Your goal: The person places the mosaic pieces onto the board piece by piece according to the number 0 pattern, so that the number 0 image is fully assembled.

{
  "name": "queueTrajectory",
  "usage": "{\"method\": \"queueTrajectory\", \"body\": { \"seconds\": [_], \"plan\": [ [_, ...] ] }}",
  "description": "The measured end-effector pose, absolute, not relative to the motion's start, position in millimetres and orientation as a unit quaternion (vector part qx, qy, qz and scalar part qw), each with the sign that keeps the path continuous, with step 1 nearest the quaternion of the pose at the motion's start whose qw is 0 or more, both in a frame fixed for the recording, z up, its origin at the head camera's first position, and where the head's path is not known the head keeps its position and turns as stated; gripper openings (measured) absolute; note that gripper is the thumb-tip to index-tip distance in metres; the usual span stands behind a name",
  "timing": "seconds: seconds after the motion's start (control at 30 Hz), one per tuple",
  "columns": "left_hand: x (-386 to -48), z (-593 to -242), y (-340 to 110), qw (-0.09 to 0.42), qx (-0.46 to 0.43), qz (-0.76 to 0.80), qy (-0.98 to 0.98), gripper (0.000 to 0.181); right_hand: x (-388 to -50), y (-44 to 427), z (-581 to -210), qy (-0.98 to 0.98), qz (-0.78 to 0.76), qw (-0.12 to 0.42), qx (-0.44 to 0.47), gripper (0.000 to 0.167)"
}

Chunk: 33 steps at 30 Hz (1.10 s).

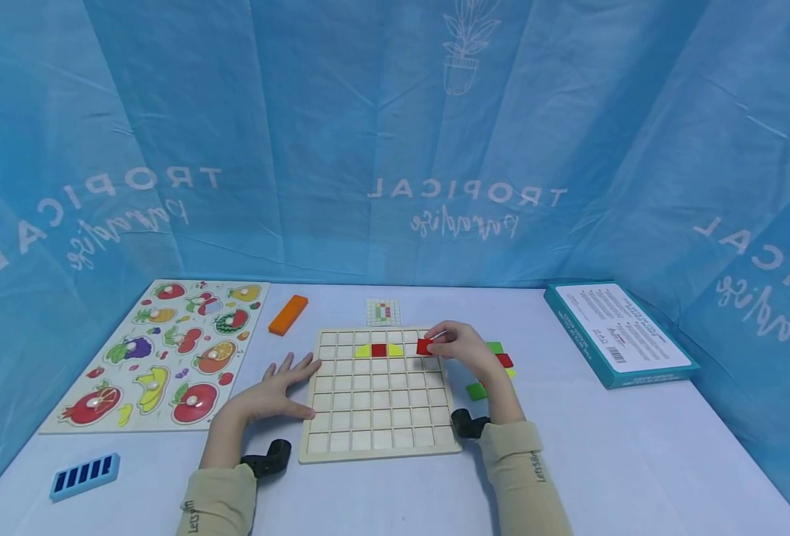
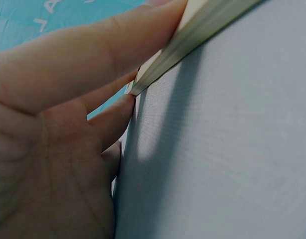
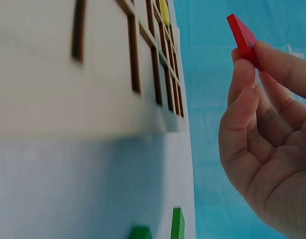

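A wooden grid board lies on the table, with a red tile between two yellow pieces in an upper row. The right hand pinches another red tile between thumb and fingers over the board's upper right; in the right wrist view that tile is held above the board. The left hand, fingers spread, touches the board's left edge. In the left wrist view, thumb and fingers of the left hand rest along the board's edge.
Green, red and yellow pieces lie right of the board, partly behind the right arm. A small pattern card is behind the board. Around stand an orange block, a fruit puzzle, a blue slotted piece and a teal box.
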<state>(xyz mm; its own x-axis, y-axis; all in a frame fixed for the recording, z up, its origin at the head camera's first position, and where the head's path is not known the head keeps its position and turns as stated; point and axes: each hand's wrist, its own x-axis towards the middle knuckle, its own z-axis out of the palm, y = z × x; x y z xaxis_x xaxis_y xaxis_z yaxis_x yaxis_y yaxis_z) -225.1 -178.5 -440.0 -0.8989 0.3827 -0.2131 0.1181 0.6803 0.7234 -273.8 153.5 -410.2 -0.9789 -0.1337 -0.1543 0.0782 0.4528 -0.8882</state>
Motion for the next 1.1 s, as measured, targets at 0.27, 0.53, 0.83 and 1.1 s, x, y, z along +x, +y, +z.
{"method": "queueTrajectory", "body": {
  "seconds": [0.27, 0.53, 0.83, 1.1],
  "plan": [
    [-227, -440, -180, 0.175, 0.149, 0.379, 0.896, 0.095, -273, 135, -405, 0.84, -0.531, 0.109, -0.024, 0.016],
    [-226, -438, -180, 0.173, 0.156, 0.378, 0.896, 0.094, -273, 122, -405, 0.845, -0.52, 0.116, -0.044, 0.012],
    [-224, -437, -179, 0.173, 0.156, 0.382, 0.894, 0.093, -275, 111, -408, 0.871, -0.47, 0.129, -0.06, 0.01],
    [-223, -438, -179, 0.177, 0.15, 0.385, 0.893, 0.094, -278, 107, -412, 0.899, -0.413, 0.124, -0.075, 0.007]
  ]
}}
